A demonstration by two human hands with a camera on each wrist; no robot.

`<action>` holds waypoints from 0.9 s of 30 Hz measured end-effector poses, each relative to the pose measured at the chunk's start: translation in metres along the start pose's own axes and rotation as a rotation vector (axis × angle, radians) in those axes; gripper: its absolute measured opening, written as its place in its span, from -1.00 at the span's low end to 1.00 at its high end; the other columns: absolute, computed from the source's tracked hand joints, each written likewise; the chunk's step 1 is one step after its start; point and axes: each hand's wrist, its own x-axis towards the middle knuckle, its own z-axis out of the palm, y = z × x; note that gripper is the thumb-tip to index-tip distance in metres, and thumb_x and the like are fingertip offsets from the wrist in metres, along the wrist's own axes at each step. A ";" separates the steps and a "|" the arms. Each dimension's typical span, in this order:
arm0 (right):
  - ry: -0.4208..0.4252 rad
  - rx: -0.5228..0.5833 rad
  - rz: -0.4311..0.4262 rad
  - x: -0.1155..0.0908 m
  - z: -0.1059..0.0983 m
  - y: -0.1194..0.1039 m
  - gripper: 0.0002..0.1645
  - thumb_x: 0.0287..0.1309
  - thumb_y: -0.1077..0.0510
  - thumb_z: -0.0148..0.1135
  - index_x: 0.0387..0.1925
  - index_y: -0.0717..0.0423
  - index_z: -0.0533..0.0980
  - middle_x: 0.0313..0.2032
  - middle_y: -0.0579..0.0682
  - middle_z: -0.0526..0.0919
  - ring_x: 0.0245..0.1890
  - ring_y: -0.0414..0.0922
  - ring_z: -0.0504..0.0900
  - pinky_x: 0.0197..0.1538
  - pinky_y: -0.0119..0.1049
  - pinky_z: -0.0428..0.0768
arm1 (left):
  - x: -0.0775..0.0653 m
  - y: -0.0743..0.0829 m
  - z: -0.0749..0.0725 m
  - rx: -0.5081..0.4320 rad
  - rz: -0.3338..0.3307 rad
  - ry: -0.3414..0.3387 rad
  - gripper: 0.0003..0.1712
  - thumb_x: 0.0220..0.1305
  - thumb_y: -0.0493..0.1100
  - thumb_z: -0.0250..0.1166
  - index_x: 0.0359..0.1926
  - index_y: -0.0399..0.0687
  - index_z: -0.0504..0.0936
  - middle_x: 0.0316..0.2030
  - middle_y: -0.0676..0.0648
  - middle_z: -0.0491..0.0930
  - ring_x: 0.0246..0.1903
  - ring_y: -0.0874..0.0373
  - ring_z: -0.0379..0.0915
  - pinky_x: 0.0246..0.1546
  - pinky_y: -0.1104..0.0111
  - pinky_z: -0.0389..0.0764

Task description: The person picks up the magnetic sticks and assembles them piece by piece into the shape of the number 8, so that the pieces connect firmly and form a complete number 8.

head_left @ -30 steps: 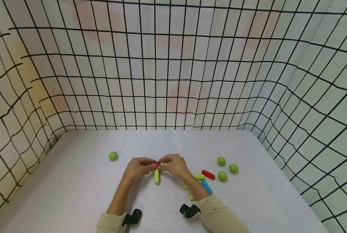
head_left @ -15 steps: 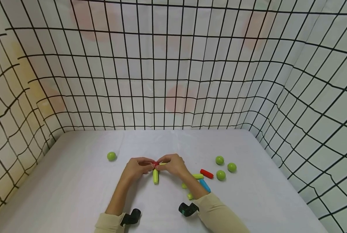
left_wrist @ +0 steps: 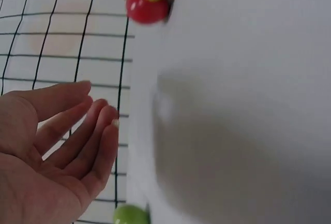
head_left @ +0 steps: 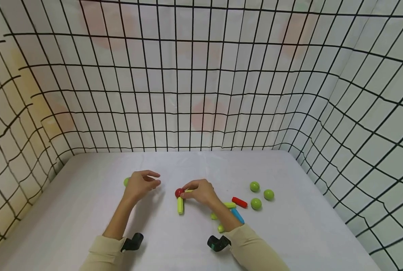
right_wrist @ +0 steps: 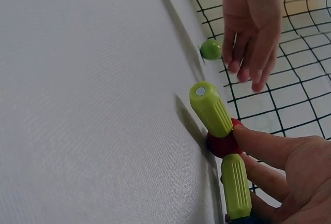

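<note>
My right hand (head_left: 203,192) pinches a red ball (head_left: 179,192) between thumb and fingers. A yellow-green rod (head_left: 180,206) sticks out from the ball toward me; its free end shows a silvery disc in the right wrist view. A second yellow-green rod (right_wrist: 237,188) meets the ball on the right, partly covered by that hand in the head view. Below this rod, a dark blue piece (right_wrist: 251,220) is cut off by the frame. My left hand (head_left: 140,186) holds nothing, its fingers loosely bent above the table, and partly hides a green ball (head_left: 126,181).
Right of the right hand lie a red rod (head_left: 239,202), a blue rod (head_left: 237,216) and yellow-green pieces (head_left: 230,205), some partly behind the forearm. Several green balls (head_left: 256,204) sit farther right. Black wire mesh (head_left: 201,94) borders the white table (head_left: 86,210).
My left hand has let go of the red ball and moved left, up to the lone green ball. The right hand stays on the red ball.
</note>
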 end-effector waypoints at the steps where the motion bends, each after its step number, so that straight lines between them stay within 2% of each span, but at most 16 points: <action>1: -0.001 -0.002 -0.002 0.000 0.000 0.000 -0.74 0.06 -0.04 0.54 -0.21 -0.06 0.77 -0.16 -0.05 0.79 -0.02 -0.02 0.64 0.02 -0.06 0.54 | 0.001 -0.002 -0.007 0.028 0.013 0.030 -0.67 0.26 -0.14 0.43 0.01 -0.19 0.73 -0.19 -0.21 0.76 -0.28 0.01 0.67 -0.37 0.35 0.56; 5: -0.001 -0.007 -0.004 0.001 0.000 0.001 -0.74 0.06 -0.04 0.54 -0.21 -0.06 0.77 -0.17 -0.06 0.78 -0.03 -0.02 0.63 -0.02 -0.09 0.53 | 0.005 -0.011 -0.034 0.135 0.061 0.150 -0.66 0.24 -0.16 0.43 0.00 -0.22 0.74 -0.13 -0.29 0.74 -0.18 -0.14 0.66 -0.27 0.18 0.59; 8: -0.002 -0.011 -0.001 0.001 0.000 0.001 -0.74 0.06 -0.04 0.53 -0.21 -0.06 0.77 -0.16 -0.05 0.78 -0.03 -0.02 0.63 -0.03 -0.09 0.54 | 0.005 -0.019 -0.050 0.194 0.062 0.194 -0.61 0.24 -0.17 0.42 0.05 -0.25 0.71 -0.04 -0.37 0.69 -0.04 -0.26 0.62 -0.12 0.00 0.58; 11: -0.006 -0.010 0.000 0.000 0.000 0.001 -0.74 0.06 -0.04 0.53 -0.21 -0.06 0.77 -0.15 -0.05 0.78 -0.02 -0.01 0.63 -0.01 -0.07 0.54 | 0.005 -0.028 -0.063 0.244 0.039 0.178 -0.54 0.25 -0.15 0.40 0.12 -0.28 0.66 0.07 -0.44 0.61 0.08 -0.33 0.54 -0.03 -0.09 0.54; 14: -0.008 -0.012 0.003 0.000 0.000 0.001 -0.74 0.07 -0.04 0.52 -0.21 -0.07 0.77 -0.15 -0.05 0.78 -0.02 -0.01 0.63 -0.01 -0.07 0.54 | 0.005 -0.036 -0.071 0.270 0.018 0.120 -0.48 0.27 -0.11 0.39 0.18 -0.30 0.62 0.12 -0.49 0.57 0.12 -0.40 0.49 -0.01 -0.12 0.54; 17: -0.009 -0.008 0.002 0.000 0.000 0.001 -0.75 0.07 -0.04 0.52 -0.20 -0.07 0.77 -0.14 -0.05 0.78 -0.01 0.00 0.62 -0.01 -0.07 0.54 | 0.005 -0.043 -0.074 0.270 -0.002 0.056 -0.46 0.28 -0.07 0.38 0.19 -0.29 0.61 0.11 -0.49 0.58 0.12 -0.46 0.47 0.01 -0.15 0.52; 20: -0.007 -0.004 -0.004 0.000 0.000 0.001 -0.75 0.07 -0.03 0.52 -0.21 -0.07 0.77 -0.15 -0.05 0.78 0.00 0.00 0.62 -0.01 -0.07 0.55 | 0.005 -0.048 -0.073 0.260 -0.021 0.020 -0.45 0.27 -0.06 0.38 0.19 -0.29 0.62 0.05 -0.45 0.63 0.13 -0.46 0.48 0.07 -0.16 0.49; 27: -0.011 0.003 -0.008 0.000 0.000 0.001 -0.74 0.07 -0.03 0.53 -0.20 -0.05 0.77 -0.13 -0.05 0.78 -0.02 -0.01 0.63 0.01 -0.07 0.55 | 0.005 -0.053 -0.067 0.237 -0.073 0.050 -0.52 0.25 -0.11 0.41 0.10 -0.33 0.66 -0.01 -0.44 0.67 0.03 -0.37 0.56 -0.02 -0.09 0.53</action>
